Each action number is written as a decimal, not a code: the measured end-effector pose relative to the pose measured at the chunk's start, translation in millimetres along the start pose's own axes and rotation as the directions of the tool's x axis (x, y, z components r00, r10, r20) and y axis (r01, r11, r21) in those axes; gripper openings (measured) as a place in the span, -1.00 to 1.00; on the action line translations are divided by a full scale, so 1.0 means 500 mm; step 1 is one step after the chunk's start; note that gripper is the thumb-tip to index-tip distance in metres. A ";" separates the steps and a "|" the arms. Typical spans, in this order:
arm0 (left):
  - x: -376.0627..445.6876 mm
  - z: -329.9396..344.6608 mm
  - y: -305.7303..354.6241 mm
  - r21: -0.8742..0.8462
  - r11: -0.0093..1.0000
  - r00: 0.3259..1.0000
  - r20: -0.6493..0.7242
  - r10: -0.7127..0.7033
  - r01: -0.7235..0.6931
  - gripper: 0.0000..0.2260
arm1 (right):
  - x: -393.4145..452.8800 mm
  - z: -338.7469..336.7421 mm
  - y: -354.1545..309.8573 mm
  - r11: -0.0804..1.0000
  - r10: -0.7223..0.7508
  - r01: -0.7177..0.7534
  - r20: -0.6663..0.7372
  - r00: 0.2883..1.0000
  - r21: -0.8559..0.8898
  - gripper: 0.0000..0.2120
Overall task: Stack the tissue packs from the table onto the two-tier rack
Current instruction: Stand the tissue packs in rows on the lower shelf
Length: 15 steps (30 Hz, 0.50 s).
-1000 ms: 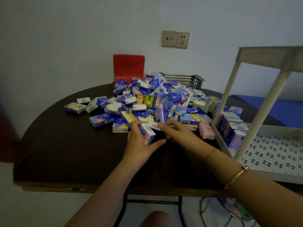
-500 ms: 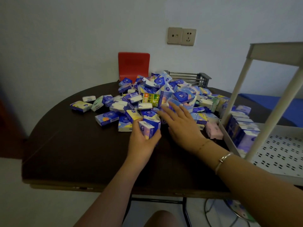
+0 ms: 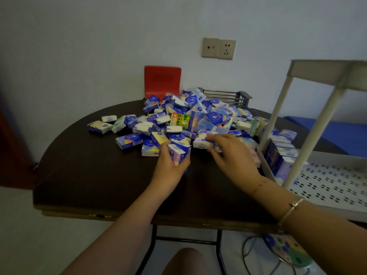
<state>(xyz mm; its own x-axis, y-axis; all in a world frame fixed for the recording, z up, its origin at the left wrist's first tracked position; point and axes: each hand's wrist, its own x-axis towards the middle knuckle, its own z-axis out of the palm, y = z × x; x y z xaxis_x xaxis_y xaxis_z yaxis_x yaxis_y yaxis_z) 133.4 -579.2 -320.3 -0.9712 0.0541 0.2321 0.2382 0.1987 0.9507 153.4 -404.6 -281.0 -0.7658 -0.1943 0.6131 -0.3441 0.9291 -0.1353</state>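
Two packs (image 3: 179, 154) stand clasped in the left hand (image 3: 170, 167) above the dark surface (image 3: 95, 175), the right hand (image 3: 232, 155) pinches a white pack (image 3: 202, 142) at the heap's (image 3: 198, 116) edge, and the rack (image 3: 317, 175), cropped rightward, half-hides stacked packs (image 3: 282, 157).

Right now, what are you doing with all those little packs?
A person is sorting tissue packs off a dark table onto a white rack. The left hand holds a few packs upright in its grip. The right hand pinches a white pack at the edge of the pile. A row of packs already stands on the rack's lower tier; most are still heaped on the table.
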 end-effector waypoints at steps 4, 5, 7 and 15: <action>-0.022 0.011 0.002 0.072 0.991 0.988 0.115 0.100 -0.109 -0.50 | -0.063 -0.047 -0.001 0.971 0.153 -0.157 0.037 0.988 0.181 -0.71; -0.030 0.018 0.005 0.081 0.988 0.981 0.151 0.121 -0.135 -0.50 | -0.074 -0.056 -0.001 0.946 0.205 -0.205 0.023 0.978 0.252 -0.72; -0.050 0.035 0.019 0.081 0.981 0.963 0.220 0.154 -0.176 -0.48 | -0.091 -0.077 -0.005 0.875 0.307 -0.286 0.010 0.952 0.389 -0.79; -0.096 0.103 0.108 0.022 0.941 0.889 0.338 0.310 -0.337 -0.42 | -0.152 -0.174 0.003 0.602 0.465 -0.424 0.135 0.875 0.676 -0.84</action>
<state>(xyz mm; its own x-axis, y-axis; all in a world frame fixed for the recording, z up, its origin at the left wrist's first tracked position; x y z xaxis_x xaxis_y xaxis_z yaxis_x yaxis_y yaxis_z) 193.0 -520.7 -290.6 -0.7875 0.4400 0.4315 0.5514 0.1902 0.8123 258.4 -361.2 -260.1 -0.9033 0.2198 0.3684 -0.2496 0.4291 -0.8681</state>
